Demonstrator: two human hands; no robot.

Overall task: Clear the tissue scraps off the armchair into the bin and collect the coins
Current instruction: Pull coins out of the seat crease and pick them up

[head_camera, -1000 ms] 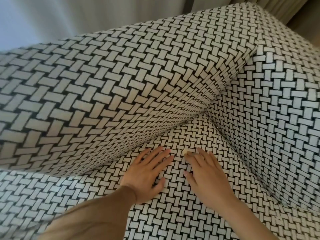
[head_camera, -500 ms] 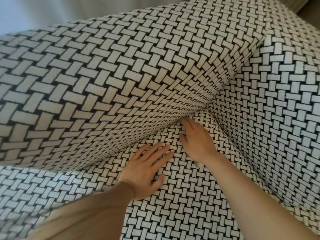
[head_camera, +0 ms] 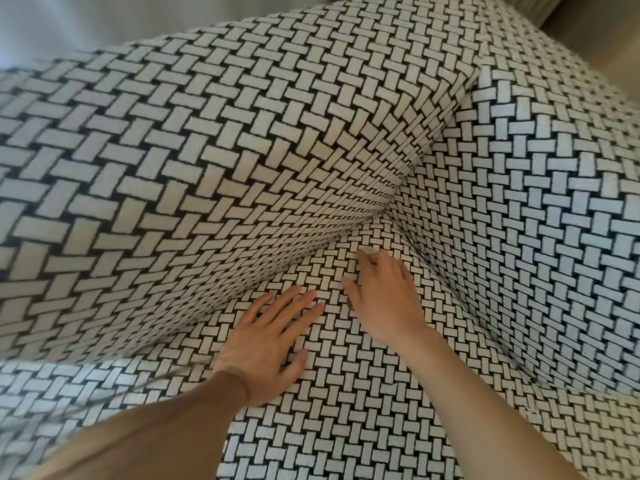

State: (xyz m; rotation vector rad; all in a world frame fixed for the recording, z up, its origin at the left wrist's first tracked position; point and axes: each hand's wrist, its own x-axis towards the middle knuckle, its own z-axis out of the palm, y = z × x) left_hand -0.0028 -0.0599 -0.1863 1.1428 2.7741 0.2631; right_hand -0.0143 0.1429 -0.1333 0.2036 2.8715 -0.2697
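Both hands are resting on the armchair [head_camera: 242,150] seat: left hand [head_camera: 270,344] lying flat, fingers spread; right hand [head_camera: 384,299], near the back corner, touching a pale bit [head_camera: 367,251], grip unclear.

An armchair [head_camera: 242,150] in black-and-white basket-weave fabric fills nearly the whole view. One padded side rises at left, another at right, and they meet in a corner above the seat. Past its top left edge hangs a pale curtain [head_camera: 86,26] with soft vertical folds, coolly lit. At the top right corner are beige pleated fabric [head_camera: 540,8] and a blurred tan surface [head_camera: 609,43], which may be floor or wall.
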